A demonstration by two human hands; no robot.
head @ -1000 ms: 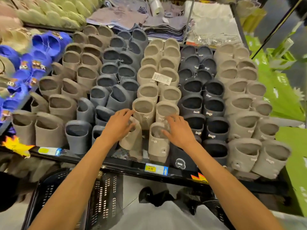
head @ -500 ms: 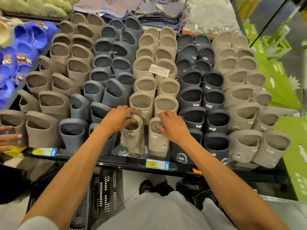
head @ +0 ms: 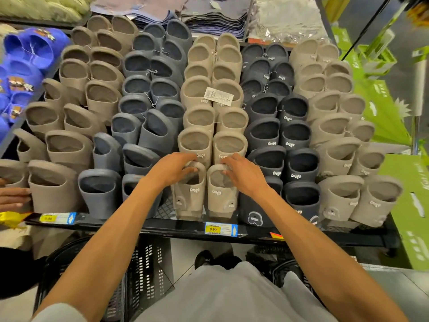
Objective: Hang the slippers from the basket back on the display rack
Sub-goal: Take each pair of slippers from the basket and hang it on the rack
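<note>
Head view: the left hand [head: 173,169] pinches the top rim of the left beige slipper [head: 189,194], thumb in the opening. The right hand [head: 242,176] hooks its fingertips over the rim of the right beige slipper [head: 221,196]. Both slippers stand upright, side by side, in the near row of the display rack [head: 176,228], between grey slippers [head: 99,194] on the left and dark slippers [head: 301,196] on the right. The basket [head: 144,263] sits below the rack's near edge. I can't see any peg behind the pair, so I judge they may only be leaning. If I let go too soon, they could tip over the near edge.
</note>
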